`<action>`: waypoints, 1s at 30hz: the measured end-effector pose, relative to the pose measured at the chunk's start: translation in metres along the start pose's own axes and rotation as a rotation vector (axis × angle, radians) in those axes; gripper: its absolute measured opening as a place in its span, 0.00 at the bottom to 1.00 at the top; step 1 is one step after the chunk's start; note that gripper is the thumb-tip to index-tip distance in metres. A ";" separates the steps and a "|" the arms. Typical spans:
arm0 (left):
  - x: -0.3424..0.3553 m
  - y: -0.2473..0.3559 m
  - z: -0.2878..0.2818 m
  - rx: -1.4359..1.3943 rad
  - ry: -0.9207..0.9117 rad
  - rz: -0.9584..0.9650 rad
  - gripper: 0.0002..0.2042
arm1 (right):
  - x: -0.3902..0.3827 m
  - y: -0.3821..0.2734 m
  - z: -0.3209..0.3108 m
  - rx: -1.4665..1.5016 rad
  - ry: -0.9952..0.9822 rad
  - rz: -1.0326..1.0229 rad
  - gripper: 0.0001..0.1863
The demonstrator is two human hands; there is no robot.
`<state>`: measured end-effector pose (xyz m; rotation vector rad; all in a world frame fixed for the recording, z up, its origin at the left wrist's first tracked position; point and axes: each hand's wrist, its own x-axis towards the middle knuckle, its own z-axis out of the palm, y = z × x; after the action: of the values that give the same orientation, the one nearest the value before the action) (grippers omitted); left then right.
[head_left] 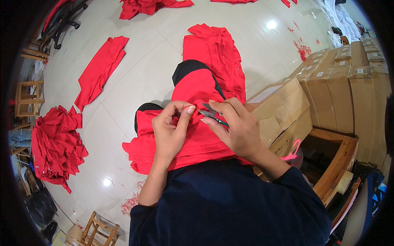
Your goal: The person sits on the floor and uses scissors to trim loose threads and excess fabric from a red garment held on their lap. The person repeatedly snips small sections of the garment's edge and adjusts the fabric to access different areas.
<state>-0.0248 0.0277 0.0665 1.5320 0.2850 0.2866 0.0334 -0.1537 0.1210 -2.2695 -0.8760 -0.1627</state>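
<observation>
A red garment lies spread across my lap, over dark trousers. My left hand pinches a fold of its red cloth between thumb and fingertips. Just to the right, my right hand grips small thread snips with grey blades and a dark handle. The blades point left, close to the pinched cloth. Whether they touch it or a thread, I cannot tell. More red cloth hangs past my knees onto the floor.
A crumpled red garment pile and a single red piece lie on the tiled floor at left. Stacked cardboard boxes crowd the right, beside a wooden frame and a pink hanger. Red thread scraps litter the floor.
</observation>
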 end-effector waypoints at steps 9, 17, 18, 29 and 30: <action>-0.003 0.013 0.001 0.164 -0.009 0.118 0.04 | 0.001 0.004 0.007 -0.060 0.036 -0.042 0.15; -0.004 0.013 0.000 0.209 -0.018 0.151 0.04 | 0.004 0.002 0.003 -0.098 0.008 -0.028 0.15; -0.004 0.013 0.000 0.204 -0.015 0.152 0.04 | 0.004 0.002 0.003 -0.092 0.010 -0.044 0.15; -0.005 0.017 0.003 0.248 -0.024 0.177 0.03 | 0.004 0.002 0.005 -0.074 0.018 -0.026 0.15; -0.004 0.017 0.002 0.261 -0.029 0.195 0.03 | 0.004 0.003 0.005 -0.069 0.020 -0.026 0.15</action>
<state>-0.0282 0.0241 0.0839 1.8244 0.1536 0.3922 0.0375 -0.1499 0.1173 -2.3164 -0.9026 -0.2304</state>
